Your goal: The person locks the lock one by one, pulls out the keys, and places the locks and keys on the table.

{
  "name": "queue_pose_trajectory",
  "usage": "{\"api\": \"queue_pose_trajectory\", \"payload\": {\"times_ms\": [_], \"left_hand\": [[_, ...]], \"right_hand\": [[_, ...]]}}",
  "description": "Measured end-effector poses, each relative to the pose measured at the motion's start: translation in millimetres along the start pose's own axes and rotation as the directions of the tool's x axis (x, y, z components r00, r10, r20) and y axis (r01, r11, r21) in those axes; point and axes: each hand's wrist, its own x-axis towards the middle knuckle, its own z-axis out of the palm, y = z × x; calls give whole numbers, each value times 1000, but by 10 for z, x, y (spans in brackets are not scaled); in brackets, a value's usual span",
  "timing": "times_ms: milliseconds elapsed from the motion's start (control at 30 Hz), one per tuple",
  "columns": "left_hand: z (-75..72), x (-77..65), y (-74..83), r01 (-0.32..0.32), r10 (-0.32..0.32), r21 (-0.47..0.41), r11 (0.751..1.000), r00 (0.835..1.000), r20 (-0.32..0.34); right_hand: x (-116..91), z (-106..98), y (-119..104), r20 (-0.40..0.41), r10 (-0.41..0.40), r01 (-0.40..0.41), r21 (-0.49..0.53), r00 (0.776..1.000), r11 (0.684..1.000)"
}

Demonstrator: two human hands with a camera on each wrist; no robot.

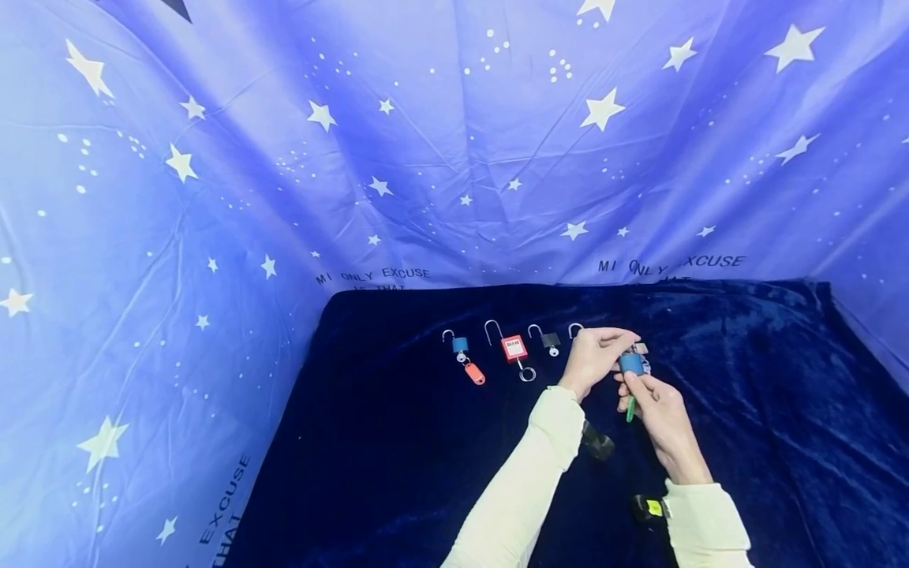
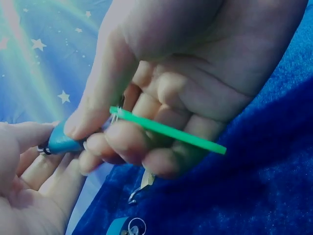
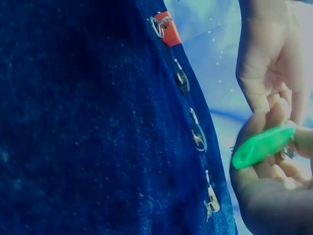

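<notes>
Both hands hold one blue padlock [image 1: 631, 363] above the right part of the dark cloth. My left hand [image 1: 600, 359] pinches its shackle end from above, and the fingers hide most of the shackle. With thumb and fingers, my right hand [image 1: 660, 410] grips the padlock's body from below. A green key tag [image 2: 168, 129] hangs from the padlock beside the right palm; it also shows in the right wrist view as a green tag [image 3: 261, 147] in front of the fingers. Behind the hands lies a brass-coloured padlock [image 2: 146, 180], partly covered in the head view.
Along the back of the dark blue cloth [image 1: 398, 457] lie a blue padlock [image 1: 460, 345] with an orange tag [image 1: 474, 373], a red padlock [image 1: 513, 348] and a black padlock [image 1: 550, 341], shackles open. Another blue padlock [image 3: 199, 139] is mostly hidden by the left hand in the head view.
</notes>
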Motion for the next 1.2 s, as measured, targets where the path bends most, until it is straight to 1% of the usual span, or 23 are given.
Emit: {"api": "queue_pose_trajectory", "payload": {"times_ms": [33, 100, 167, 267, 333, 400, 500, 567, 667, 767, 867, 933, 1033, 1100, 1200], "left_hand": [[-4, -1, 6, 0, 0, -6, 1000, 1000, 5], [-14, -5, 16, -14, 13, 27, 1000, 1000, 12], [-25, -5, 25, -46, 45, 87, 995, 999, 15], [-45, 4, 31, -102, 99, 187, 977, 995, 25], [-54, 10, 33, -116, 110, 193, 974, 993, 41], [-55, 14, 36, -114, 106, 189, 975, 993, 52], [-46, 7, 42, -100, 93, 197, 975, 995, 41], [-37, -1, 38, -94, 92, 213, 973, 996, 20], [-23, -16, 17, -75, 79, 195, 978, 997, -11], [-13, -25, -6, -31, 34, 122, 992, 999, -24], [-10, -30, -13, 8, -6, 63, 998, 1000, -26], [-15, -33, -8, 5, -2, 89, 996, 999, -32], [-26, -35, 1, -40, 47, 177, 983, 998, -36], [-35, -36, 1, -68, 78, 236, 969, 996, -32], [-39, -34, -24, -83, 90, 242, 967, 996, -15]], "right_hand": [[-2, 8, 1, -19, -7, 7, -3, 1000, 1000], [-7, 24, 5, -57, -14, 13, -16, 998, 1000], [-11, 41, 10, -95, -11, 9, -23, 995, 1000], [-12, 69, 17, -138, -1, -1, -8, 990, 1000], [-12, 93, 19, -165, 4, -3, 8, 986, 1000], [-10, 122, 24, -195, 3, 2, 28, 981, 1000], [-6, 162, 25, -234, 0, 12, 48, 972, 999], [-3, 179, 22, -246, -4, 21, 65, 969, 998], [-10, 188, 7, -245, -5, 25, 78, 970, 997], [-28, 191, -5, -228, 2, 21, 101, 974, 995], [-49, 199, -14, -226, 15, 12, 118, 974, 993], [-58, 209, -18, -223, 23, 8, 139, 975, 990], [-57, 230, -18, -224, 34, 4, 167, 974, 986], [-54, 243, -14, -226, 40, 3, 187, 973, 982], [-53, 254, 5, -232, 50, -1, 209, 971, 978]]}}
